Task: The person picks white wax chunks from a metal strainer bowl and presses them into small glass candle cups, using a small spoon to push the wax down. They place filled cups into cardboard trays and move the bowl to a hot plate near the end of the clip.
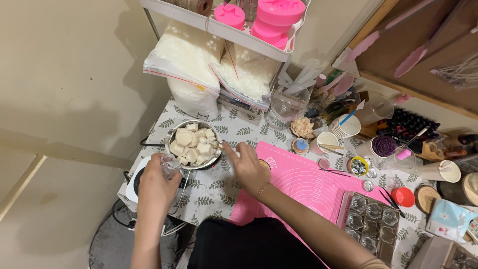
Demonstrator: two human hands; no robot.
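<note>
- Metal pot (194,144) sat near the table's left edge, on a white hot plate (135,183) at the near-left corner; it was filled with pale cream wax chunks (191,142), piled up to the rim.
- Left hand (158,183) was closed around a small clear glass object (170,166) just beside the pot's near-left rim; what the glass held could not be told.
- Right hand (247,167) reached across to the pot's right side, fingers curled at its handle, the grip itself partly hidden; wrist bore a thin bracelet. The two hands were apart, one on each side of the pot.
- Pink silicone mat (303,184) lay at the middle of the table's near edge, the right forearm crossing over it.
- Clear mould tray (368,224) with flower-shaped cavities rested on the mat's right end, near the table's near edge.
- Toward the far edge: an empty clear glass pitcher (289,104), a cream flower-shaped candle (302,127), a stack of white paper cups (346,127), and a cup with a purple flower candle (384,146).
- Bags of white wax flakes (186,55) stood at the far-left corner, under a shelf carrying pink moulds (279,12).
- Red lid (402,197) lay toward the right edge.
</note>
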